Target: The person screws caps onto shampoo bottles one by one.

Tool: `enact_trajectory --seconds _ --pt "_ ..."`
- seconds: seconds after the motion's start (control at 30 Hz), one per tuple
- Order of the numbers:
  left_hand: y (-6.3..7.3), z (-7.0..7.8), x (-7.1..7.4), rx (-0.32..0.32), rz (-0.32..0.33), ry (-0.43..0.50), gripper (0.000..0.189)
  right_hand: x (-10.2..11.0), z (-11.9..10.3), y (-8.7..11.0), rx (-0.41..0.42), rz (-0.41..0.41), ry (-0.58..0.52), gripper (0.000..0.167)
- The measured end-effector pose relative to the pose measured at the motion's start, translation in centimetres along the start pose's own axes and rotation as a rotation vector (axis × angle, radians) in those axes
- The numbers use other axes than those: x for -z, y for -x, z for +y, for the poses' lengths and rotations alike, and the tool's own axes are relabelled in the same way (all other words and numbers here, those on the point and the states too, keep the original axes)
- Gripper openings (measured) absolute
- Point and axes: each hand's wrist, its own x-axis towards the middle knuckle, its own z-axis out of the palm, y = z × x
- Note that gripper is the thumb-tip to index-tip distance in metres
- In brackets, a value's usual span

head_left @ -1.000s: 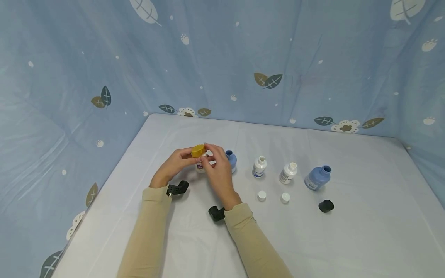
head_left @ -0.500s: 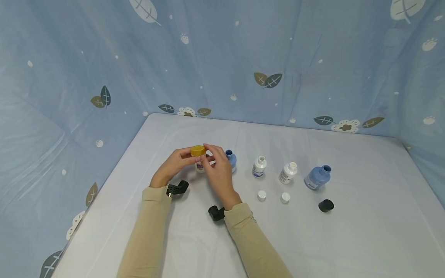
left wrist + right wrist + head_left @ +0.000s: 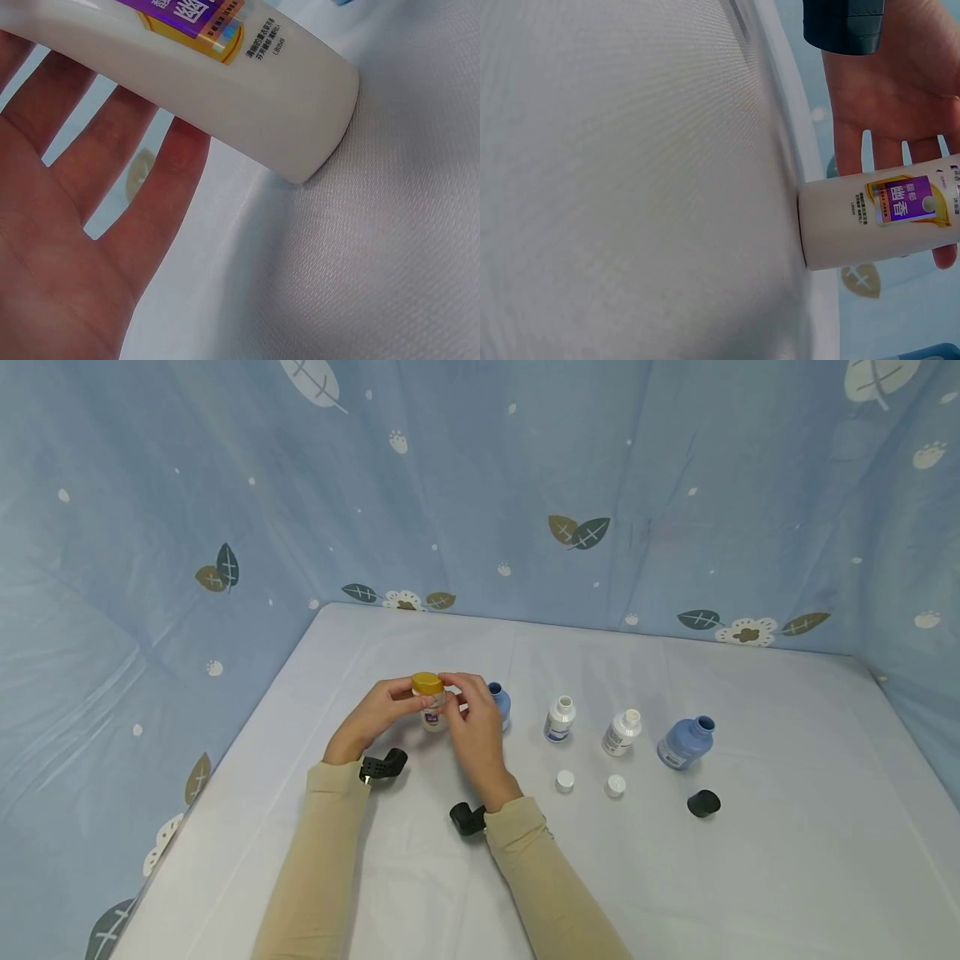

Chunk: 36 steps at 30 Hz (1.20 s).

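A white bottle [image 3: 432, 719] with a gold cap [image 3: 427, 683] and a purple and gold label stands upright between both hands. My left hand [image 3: 378, 714] grips it below the cap from the left, thumb across the front and fingers behind. From the right, my right hand [image 3: 477, 727] holds it with bent fingers, the fingertips at the edge of the cap. In the left wrist view, the bottle [image 3: 225, 82] lies across the fingers. The right wrist view shows fingers passing behind the bottle [image 3: 836, 225], whose base is close to the cloth; its top is out of frame there.
A blue uncapped bottle [image 3: 501, 706] stands partly hidden behind the right hand. Further right are two white open bottles [image 3: 558, 725] [image 3: 619, 739] and another blue open bottle [image 3: 684, 746]. Two white caps [image 3: 565, 782] [image 3: 616, 786] and a black cap [image 3: 703, 803] lie in front of them.
The gold cap looked notched and uneven one second ago; it now shows a level top. My right thumb has shifted slightly right, off the bottle's front. The other bottles and caps have not moved.
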Motion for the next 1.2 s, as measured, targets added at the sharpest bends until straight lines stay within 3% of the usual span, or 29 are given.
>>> enact_trajectory --seconds 0.17,0.3,0.73,1.0,1.2 --pt "-0.7 -1.7 0.2 0.013 0.008 0.022 0.037 0.0 0.0 0.0 0.001 -0.006 -0.004 0.027" --pt "-0.8 -1.9 0.3 0.003 0.011 0.018 0.037 0.0 -0.1 0.0 -0.002 -0.011 -0.007 0.026" --pt "0.1 0.0 0.0 -0.023 -0.002 0.034 0.035 -0.2 0.1 0.0 0.002 -0.011 -0.04 0.025" --pt "-0.8 -1.9 0.3 -0.039 -0.013 0.044 0.041 -0.1 0.0 0.0 -0.011 -0.016 -0.014 0.021" --pt "0.1 0.2 0.0 -0.019 -0.03 0.05 0.041 -0.1 -0.1 0.0 -0.017 -0.029 -0.006 0.027"
